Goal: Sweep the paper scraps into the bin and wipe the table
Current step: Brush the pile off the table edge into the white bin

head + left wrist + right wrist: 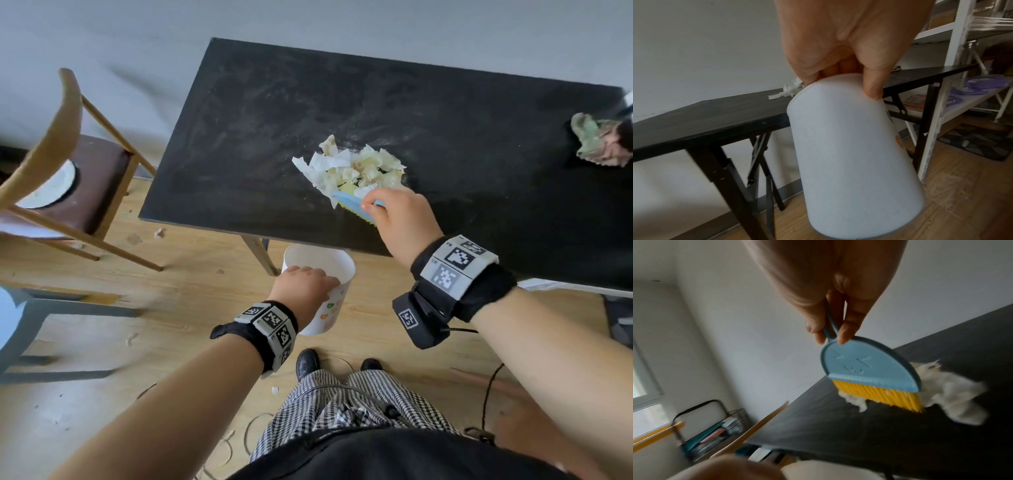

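Observation:
A pile of white paper scraps (349, 168) lies mid-table on the black table (274, 120). My right hand (394, 216) grips the handle of a small blue brush (869, 368) with yellow bristles (879, 396), which touch the near side of the paper scraps (953, 391). My left hand (301, 287) holds the rim of a white bin (329, 270) just below the table's front edge; in the left wrist view my thumb (871, 84) pinches the rim of the white bin (849, 154). A crumpled cloth (599, 140) lies at the table's far right.
A wooden chair (68, 164) with a plate on its seat stands left of the table. A few scraps lie on the wooden floor (171, 308). White shelving (957, 48) stands beyond the table's right end. A cable (486, 394) hangs by my right leg.

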Demonstrator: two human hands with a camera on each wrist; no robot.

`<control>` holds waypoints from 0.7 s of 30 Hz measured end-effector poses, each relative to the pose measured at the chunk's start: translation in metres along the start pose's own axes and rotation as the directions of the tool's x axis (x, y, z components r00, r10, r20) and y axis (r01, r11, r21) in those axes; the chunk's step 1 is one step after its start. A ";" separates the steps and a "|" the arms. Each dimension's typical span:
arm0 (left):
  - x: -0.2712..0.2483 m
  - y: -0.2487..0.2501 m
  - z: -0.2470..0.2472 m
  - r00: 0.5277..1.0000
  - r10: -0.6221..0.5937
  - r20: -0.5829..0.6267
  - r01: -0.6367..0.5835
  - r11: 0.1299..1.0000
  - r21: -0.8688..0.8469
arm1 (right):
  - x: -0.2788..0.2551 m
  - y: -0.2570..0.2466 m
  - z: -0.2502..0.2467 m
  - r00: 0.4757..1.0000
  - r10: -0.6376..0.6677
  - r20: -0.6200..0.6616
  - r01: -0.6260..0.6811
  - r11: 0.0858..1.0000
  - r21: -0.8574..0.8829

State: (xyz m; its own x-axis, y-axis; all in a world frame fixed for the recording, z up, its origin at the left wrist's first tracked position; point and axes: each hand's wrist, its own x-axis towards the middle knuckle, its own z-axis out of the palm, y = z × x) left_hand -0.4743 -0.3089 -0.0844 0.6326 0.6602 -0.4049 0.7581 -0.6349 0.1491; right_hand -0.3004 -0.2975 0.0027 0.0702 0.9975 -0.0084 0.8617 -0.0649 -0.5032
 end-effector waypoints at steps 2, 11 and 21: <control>0.004 0.008 0.001 1.000 0.015 0.008 -0.015 1.000 0.023 | 0.000 0.021 -0.010 0.992 0.099 -0.083 -0.102 0.994 -0.029; 0.021 0.043 -0.002 1.000 0.022 -0.008 -0.022 0.999 0.030 | -0.009 0.062 -0.004 0.968 0.250 0.020 -0.245 0.960 -0.132; 0.028 0.059 -0.001 1.000 -0.012 -0.009 0.013 0.999 0.030 | -0.017 0.066 -0.020 0.993 0.114 0.044 -0.110 0.990 -0.085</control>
State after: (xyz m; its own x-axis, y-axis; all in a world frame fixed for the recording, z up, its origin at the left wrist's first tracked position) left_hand -0.4120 -0.3274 -0.0863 0.6245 0.6715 -0.3988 0.7610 -0.6381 0.1173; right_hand -0.2350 -0.3196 -0.0134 0.1459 0.9839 -0.1034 0.8884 -0.1763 -0.4238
